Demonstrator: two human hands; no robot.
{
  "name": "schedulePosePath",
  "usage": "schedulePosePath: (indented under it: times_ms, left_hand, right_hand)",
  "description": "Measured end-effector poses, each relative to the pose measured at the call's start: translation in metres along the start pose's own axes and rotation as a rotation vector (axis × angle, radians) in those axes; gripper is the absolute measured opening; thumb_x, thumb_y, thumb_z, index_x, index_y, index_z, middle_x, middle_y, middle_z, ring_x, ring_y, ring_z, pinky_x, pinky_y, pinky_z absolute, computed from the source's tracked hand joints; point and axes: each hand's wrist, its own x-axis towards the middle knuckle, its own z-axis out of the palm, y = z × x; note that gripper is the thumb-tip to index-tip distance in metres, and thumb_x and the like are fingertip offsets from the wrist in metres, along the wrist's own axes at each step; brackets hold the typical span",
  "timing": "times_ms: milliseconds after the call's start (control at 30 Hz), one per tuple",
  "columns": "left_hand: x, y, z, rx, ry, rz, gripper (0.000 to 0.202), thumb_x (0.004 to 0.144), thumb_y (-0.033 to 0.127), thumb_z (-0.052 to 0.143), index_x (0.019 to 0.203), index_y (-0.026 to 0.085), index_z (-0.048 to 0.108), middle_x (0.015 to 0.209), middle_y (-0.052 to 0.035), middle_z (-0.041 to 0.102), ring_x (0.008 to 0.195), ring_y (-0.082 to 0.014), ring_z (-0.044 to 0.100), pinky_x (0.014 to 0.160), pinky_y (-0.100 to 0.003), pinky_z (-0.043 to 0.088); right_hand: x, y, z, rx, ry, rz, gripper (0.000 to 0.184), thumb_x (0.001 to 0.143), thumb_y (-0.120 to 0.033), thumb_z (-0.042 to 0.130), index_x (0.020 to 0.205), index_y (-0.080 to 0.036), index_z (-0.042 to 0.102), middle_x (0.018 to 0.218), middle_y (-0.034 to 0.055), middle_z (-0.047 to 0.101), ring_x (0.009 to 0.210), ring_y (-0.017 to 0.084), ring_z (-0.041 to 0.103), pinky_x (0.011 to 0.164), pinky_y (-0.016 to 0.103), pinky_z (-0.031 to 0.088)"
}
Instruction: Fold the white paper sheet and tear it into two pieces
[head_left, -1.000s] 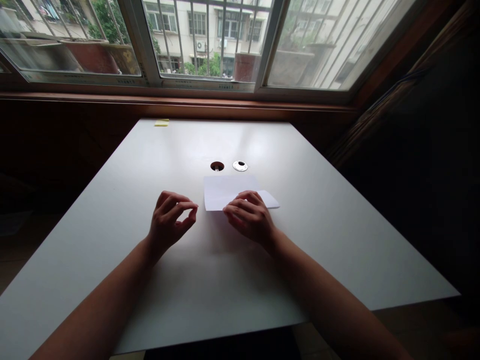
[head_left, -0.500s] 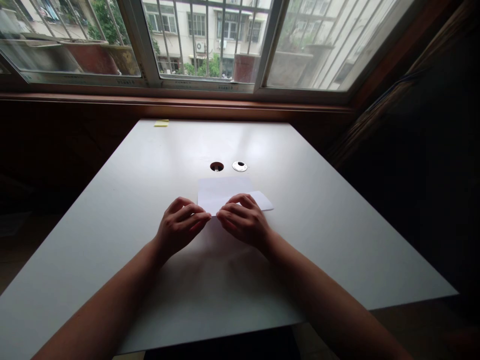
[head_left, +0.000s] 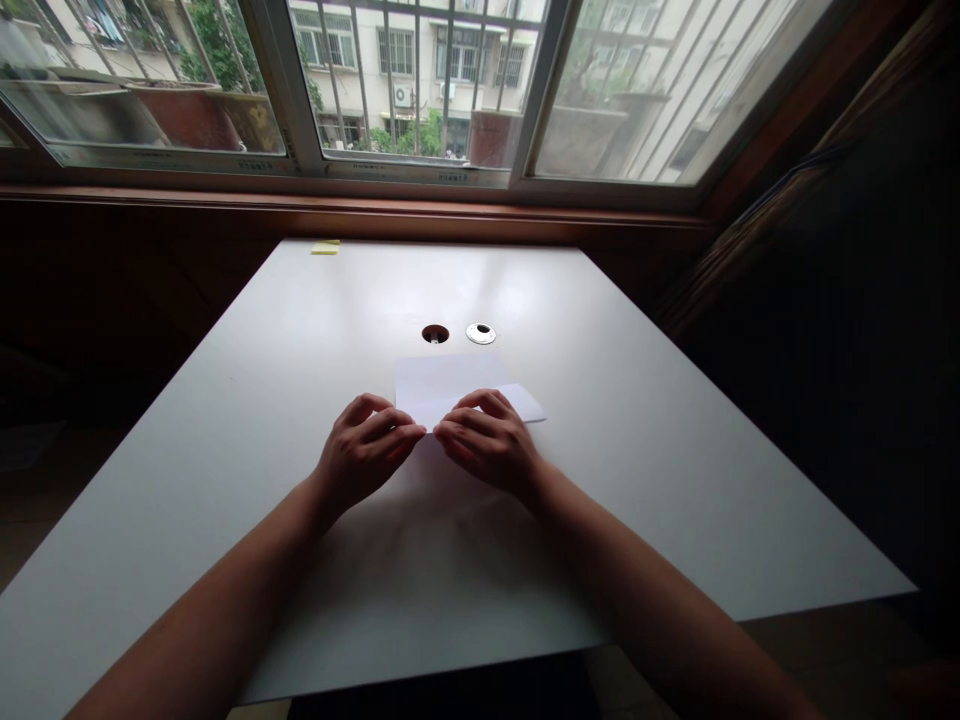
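A sheet of white paper [head_left: 442, 375] lies in the middle of the white table, its near edge raised slightly between my hands. My left hand [head_left: 369, 445] pinches that edge with thumb and fingertips. Close beside it, my right hand [head_left: 487, 440] pinches the same edge, the fingertips of both hands almost meeting. A folded-looking white flap [head_left: 525, 402] sticks out to the right from behind my right hand; whether it belongs to the same sheet I cannot tell. My fingers hide part of the near edge.
Beyond the paper, the table [head_left: 675, 480] has a round cable hole [head_left: 435, 334] with its round cover [head_left: 481, 333] lying to the right. A yellow sticky note [head_left: 325, 247] is at the far left edge. A barred window [head_left: 420, 90] stands behind the table.
The left fingertips have shifted very slightly right, towards the right hand. The whole view has moved a little; both hands keep their pinch on the paper.
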Motion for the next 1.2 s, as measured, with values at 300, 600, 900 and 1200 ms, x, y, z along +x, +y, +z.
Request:
schedulePosePath:
  times_ms: [300,600,900,1200]
  left_hand:
    - [-0.002,-0.011,0.0,0.008,0.112,-0.091,0.018,0.084,0.017,0.073,0.099,0.028,0.071,0.087,-0.0009,0.07,0.082,-0.0192,0.057,0.076,-0.035,0.05]
    - [-0.003,-0.019,-0.009,0.029,0.23,-0.174,0.022,0.081,0.014,0.076,0.096,0.029,0.073,0.086,-0.0003,0.071,0.083,-0.0188,0.056,0.075,-0.034,0.05]
    - [-0.004,-0.025,-0.01,0.133,0.233,-0.211,0.017,0.083,0.017,0.075,0.095,0.029,0.073,0.087,-0.0008,0.071,0.086,-0.0205,0.057,0.079,-0.036,0.049]
    - [0.005,-0.005,-0.007,0.215,0.054,-0.025,0.022,0.083,0.018,0.074,0.101,0.03,0.07,0.087,0.0008,0.071,0.09,-0.0219,0.056,0.097,-0.047,0.045]
  right_hand:
    - [-0.01,0.019,-0.005,-0.025,0.001,0.037,0.009,0.09,-0.017,0.065,0.095,-0.024,0.067,0.088,0.0013,0.07,0.092,0.019,0.058,0.082,0.036,0.046]
    - [-0.015,0.035,-0.012,-0.029,0.08,0.052,0.013,0.088,-0.013,0.066,0.094,-0.025,0.067,0.083,0.0011,0.07,0.084,0.019,0.059,0.08,0.036,0.051]
    - [-0.016,0.038,-0.016,-0.042,0.118,0.051,0.014,0.088,-0.012,0.066,0.094,-0.025,0.067,0.084,0.0009,0.07,0.084,0.018,0.059,0.081,0.036,0.051]
    - [-0.005,0.017,-0.005,-0.096,0.016,0.011,0.009,0.09,-0.015,0.065,0.094,-0.023,0.065,0.084,0.0014,0.069,0.088,0.019,0.058,0.079,0.036,0.048]
